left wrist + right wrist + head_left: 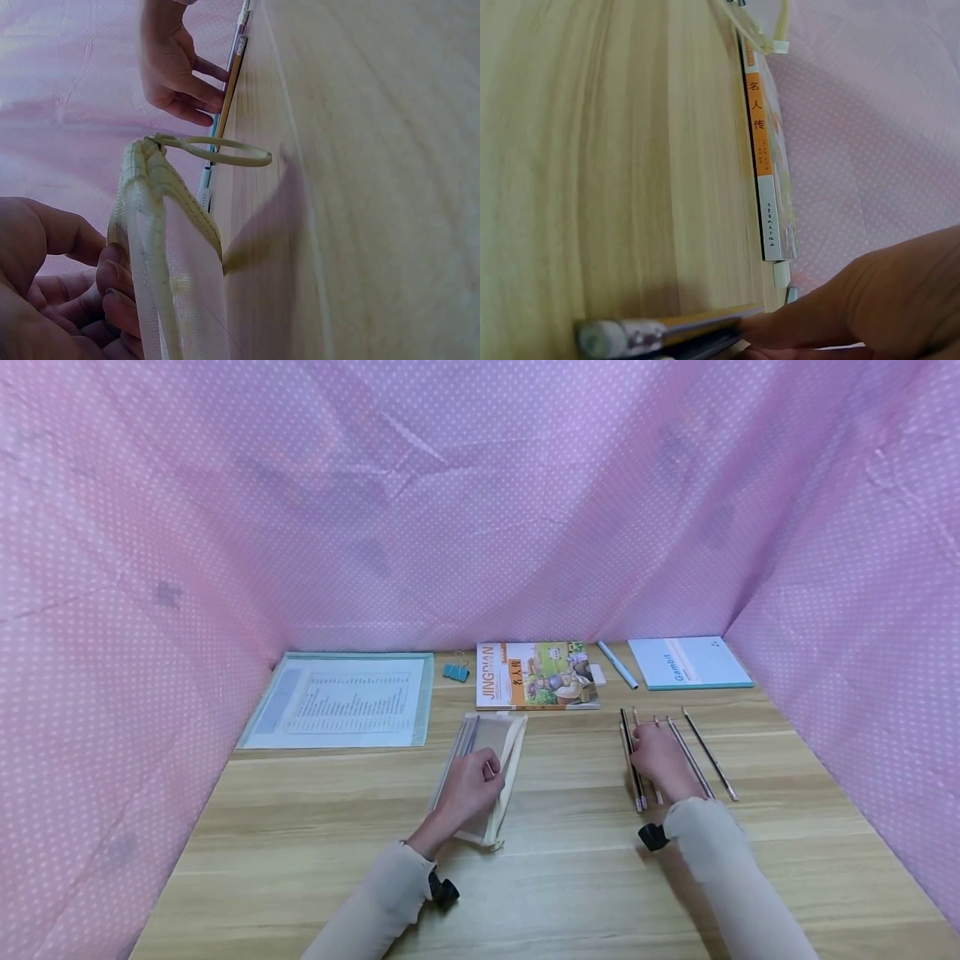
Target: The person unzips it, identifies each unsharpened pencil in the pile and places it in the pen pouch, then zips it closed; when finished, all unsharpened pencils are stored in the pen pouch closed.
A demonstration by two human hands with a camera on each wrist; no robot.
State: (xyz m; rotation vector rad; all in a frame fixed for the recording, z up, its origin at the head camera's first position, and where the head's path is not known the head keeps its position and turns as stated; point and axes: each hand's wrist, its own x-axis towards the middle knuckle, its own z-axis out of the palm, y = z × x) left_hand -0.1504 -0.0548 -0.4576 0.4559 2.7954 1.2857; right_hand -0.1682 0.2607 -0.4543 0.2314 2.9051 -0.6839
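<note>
My left hand (471, 785) grips the cream zipper edge of a sheer mesh pencil case (493, 733), thumb and curled fingers at its rim. Long thin items (470, 735) show through its left side. A cord loop (225, 150) hangs from the zipper end. Over on the right, my right hand (663, 760) is at a group of pencils (637, 785). Its thumb presses a gold-coloured pencil (682, 325) with a white eraser, beside a dark one; the other fingertips are partly hidden. Further pencils (708, 752) lie to the right of this hand.
Behind the pencil case lies a picture-covered book (555, 677). A teal binder clip (456, 672) and a printed sheet in a folder (352, 702) are left of it. A pale marker (618, 665) and a blue notebook (690, 663) lie right. Pink dotted cloth (480, 527) encloses the table.
</note>
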